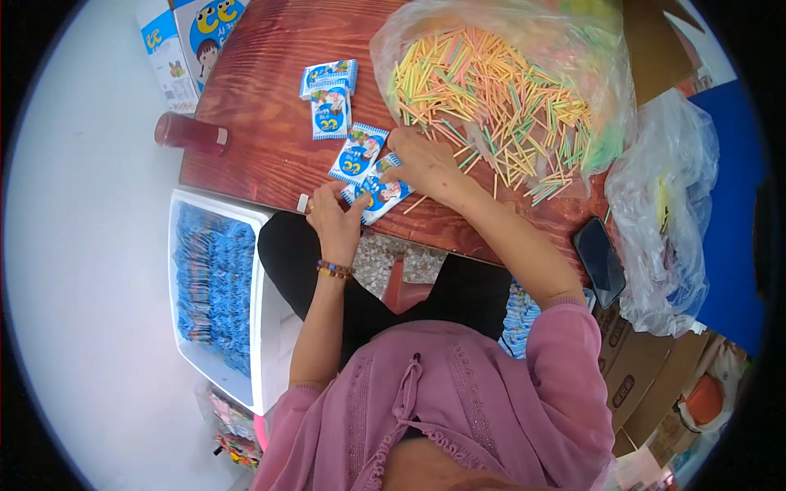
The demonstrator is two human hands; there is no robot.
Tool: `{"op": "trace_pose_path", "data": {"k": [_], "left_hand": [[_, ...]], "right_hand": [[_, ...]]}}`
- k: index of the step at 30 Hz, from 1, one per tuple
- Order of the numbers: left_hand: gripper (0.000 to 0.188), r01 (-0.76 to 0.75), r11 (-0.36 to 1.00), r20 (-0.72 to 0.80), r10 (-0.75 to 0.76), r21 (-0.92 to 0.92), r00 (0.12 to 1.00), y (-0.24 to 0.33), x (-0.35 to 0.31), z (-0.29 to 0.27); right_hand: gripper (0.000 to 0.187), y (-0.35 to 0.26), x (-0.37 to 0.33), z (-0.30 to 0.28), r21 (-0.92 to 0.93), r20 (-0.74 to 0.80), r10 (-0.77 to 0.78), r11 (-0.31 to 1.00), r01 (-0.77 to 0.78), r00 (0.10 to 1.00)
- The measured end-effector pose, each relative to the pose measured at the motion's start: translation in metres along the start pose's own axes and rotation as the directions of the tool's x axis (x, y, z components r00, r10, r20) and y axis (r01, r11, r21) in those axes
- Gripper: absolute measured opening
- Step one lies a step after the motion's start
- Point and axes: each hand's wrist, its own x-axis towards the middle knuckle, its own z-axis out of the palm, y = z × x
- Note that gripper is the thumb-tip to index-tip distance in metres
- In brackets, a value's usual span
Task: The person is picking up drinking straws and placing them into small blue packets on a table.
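A blue-and-white packet point(383, 195) lies tilted at the near edge of the red-brown wooden table, between my two hands. My left hand point(334, 221) is closed at its left corner, thumb against the wrapper. Over its upper right side curls my right hand point(424, 166), thumb on the packet, fingertips partly hidden. Touching it on the far side is a second packet point(358, 152) of the same kind. Farther off, a third packet point(331, 114) overlaps another packet point(337, 72). Many thin yellow, pink and green sticks point(491, 90) spill from a clear plastic bag point(610, 90).
A white foam box point(259, 327) full of blue packets stands at the left. A reddish bottle point(192, 134) sits on the table's left edge. At the right are a dark phone point(599, 255), a crumpled clear bag point(667, 204) and cardboard boxes point(639, 368). Printed cartons point(176, 61) stand far left.
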Motion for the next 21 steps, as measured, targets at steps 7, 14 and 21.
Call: {"op": "trace_pose_path", "data": {"k": [7,14,21], "left_hand": [[0.045,0.029,0.985,-0.085,-0.044,-0.168,0.995,-0.004,0.006,0.003],[0.042,0.13,0.97,-0.068,-0.119,0.203,0.991,0.004,0.047,-0.002],[0.027,0.064,0.854,0.013,-0.067,-0.516,0.998,0.0,0.05,-0.009]], "right_hand": [[0.038,0.006,-0.005,0.003,0.114,-0.017,0.015,0.993,-0.013,1.0],[0.039,-0.005,-0.009,0.0,0.098,-0.029,0.033,0.995,-0.03,0.999],[0.036,0.003,-0.018,-0.001,0.492,-0.156,0.115,0.87,-0.024,0.981]]}}
